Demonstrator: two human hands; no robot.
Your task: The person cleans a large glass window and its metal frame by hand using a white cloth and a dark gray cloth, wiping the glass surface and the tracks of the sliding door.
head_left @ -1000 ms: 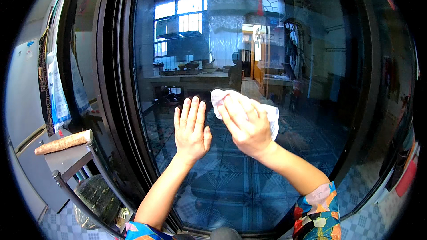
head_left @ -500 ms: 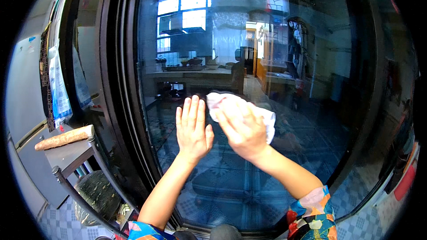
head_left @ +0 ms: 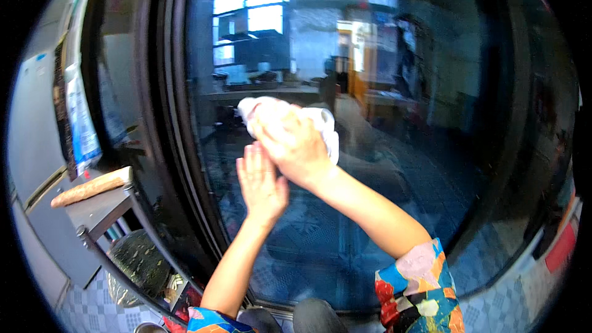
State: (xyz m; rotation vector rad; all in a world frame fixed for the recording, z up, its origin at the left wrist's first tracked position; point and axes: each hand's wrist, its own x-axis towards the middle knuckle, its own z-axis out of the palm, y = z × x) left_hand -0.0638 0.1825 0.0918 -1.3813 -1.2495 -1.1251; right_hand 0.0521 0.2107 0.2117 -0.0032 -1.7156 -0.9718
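A large dark glass door panel (head_left: 370, 222) fills the middle of the view, mirroring a room with windows and a doorway. My right hand (head_left: 296, 148) presses a crumpled white cloth (head_left: 262, 114) against the glass, fingers bent over it. Part of the cloth sticks out past the right side of that hand. Just below and to the left, my left hand (head_left: 261, 185) lies with its palm toward the glass, fingers stretched out and holding nothing. Its fingertips come close to the right hand; whether they touch I cannot tell.
Dark door frame rails (head_left: 176, 117) run along the left. Beside them stands a metal rack (head_left: 102, 209) with a long pale-brown root-like piece (head_left: 92, 186) on top and a large dark-green pumpkin-like thing (head_left: 139, 265) below. A grey refrigerator (head_left: 37, 129) is at far left.
My right hand has swept the cloth left and upward across the glass, now above my left hand. The left hand has shifted only slightly down. The view has tilted a little.
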